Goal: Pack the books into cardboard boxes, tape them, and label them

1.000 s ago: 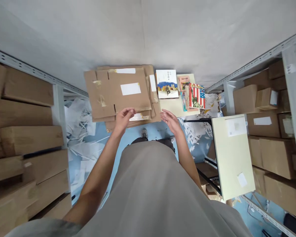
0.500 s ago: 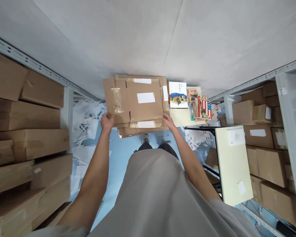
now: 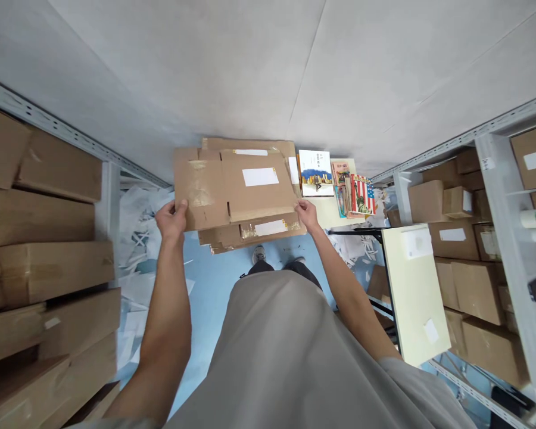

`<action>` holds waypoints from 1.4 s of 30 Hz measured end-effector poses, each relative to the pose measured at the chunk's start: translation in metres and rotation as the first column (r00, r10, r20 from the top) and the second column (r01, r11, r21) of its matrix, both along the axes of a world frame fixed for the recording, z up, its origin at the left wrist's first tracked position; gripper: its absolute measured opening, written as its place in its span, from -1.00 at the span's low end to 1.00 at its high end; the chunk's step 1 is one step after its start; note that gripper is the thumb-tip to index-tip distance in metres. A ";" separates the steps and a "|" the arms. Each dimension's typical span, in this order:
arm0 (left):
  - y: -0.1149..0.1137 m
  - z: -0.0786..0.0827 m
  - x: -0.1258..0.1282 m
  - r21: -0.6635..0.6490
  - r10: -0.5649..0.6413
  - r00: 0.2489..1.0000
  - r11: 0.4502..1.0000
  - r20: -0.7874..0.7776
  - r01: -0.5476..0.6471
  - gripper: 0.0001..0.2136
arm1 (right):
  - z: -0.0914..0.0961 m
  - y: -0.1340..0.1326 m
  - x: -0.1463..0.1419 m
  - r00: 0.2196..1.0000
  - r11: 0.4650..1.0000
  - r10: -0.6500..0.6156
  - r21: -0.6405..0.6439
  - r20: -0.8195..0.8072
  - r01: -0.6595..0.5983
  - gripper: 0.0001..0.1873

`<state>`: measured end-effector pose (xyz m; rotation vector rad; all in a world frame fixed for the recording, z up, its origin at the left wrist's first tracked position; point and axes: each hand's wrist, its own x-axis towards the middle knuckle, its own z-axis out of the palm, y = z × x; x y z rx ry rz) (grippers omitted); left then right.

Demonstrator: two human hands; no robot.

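A flattened cardboard box [image 3: 254, 199] with a white label and clear tape lies on top of more flattened cardboard [image 3: 223, 237]. My left hand [image 3: 171, 219] is closed on its left edge, thumb on top. At the lower right edge, my right hand [image 3: 306, 213] pinches the same sheet between thumb and fingers. To the right of the cardboard lies a white book [image 3: 315, 173] with a blue and yellow cover picture. Beside it sits a book with a flag cover [image 3: 361, 193], on top of several others.
Shelves of cardboard boxes [image 3: 49, 271] stand on the left, and more boxes [image 3: 482, 292] fill the right rack. A cream table [image 3: 413, 304] is at my right. Paper scraps [image 3: 136, 226] litter the blue floor. A pale wall [image 3: 250, 65] rises behind the cardboard.
The top flattened box has shifted left over the pile, its left side tilting. My left hand has moved left with it and grips higher on its edge; my right hand stays at its right corner.
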<state>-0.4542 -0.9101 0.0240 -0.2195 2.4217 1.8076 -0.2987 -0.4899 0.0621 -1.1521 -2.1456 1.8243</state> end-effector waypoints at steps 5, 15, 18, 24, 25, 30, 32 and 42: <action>0.015 0.041 0.000 0.223 0.218 0.975 0.949 0.038 -0.221 -0.56 | 0.030 0.009 0.025 0.988 0.992 -0.019 -0.123 -0.151 0.000 -0.39; 0.133 0.096 0.031 0.382 -0.328 0.943 0.880 0.064 0.280 -0.28 | 0.065 0.079 0.149 0.921 0.936 -0.348 -0.120 -0.173 0.331 -0.34; 0.191 0.097 0.061 0.408 -0.521 0.849 0.796 0.085 0.447 -0.32 | 0.068 0.107 0.207 0.832 0.858 -0.513 -0.090 -0.212 0.506 -0.52; 0.279 0.090 0.122 0.473 -0.802 0.580 0.570 0.143 0.672 -0.41 | 0.082 0.116 0.343 0.610 0.649 -0.742 -0.072 -0.277 0.757 -0.60; 0.291 0.089 0.130 0.482 -0.831 0.533 0.536 0.158 0.693 -0.41 | 0.084 0.113 0.363 0.579 0.620 -0.765 -0.076 -0.284 0.781 -0.59; 0.354 0.087 0.160 0.451 -0.894 0.414 0.444 0.169 0.774 -0.34 | 0.086 0.101 0.442 0.465 0.514 -0.823 -0.079 -0.327 0.854 -0.58; 0.383 0.091 0.174 0.425 -0.913 0.389 0.404 0.126 0.810 -0.36 | 0.084 0.101 0.464 0.432 0.484 -0.839 -0.092 -0.331 0.870 -0.57; 0.540 0.108 0.296 0.351 -0.946 0.320 0.319 0.058 0.880 -0.34 | 0.078 0.143 0.579 0.364 0.444 -0.865 -0.187 -0.346 0.876 -0.48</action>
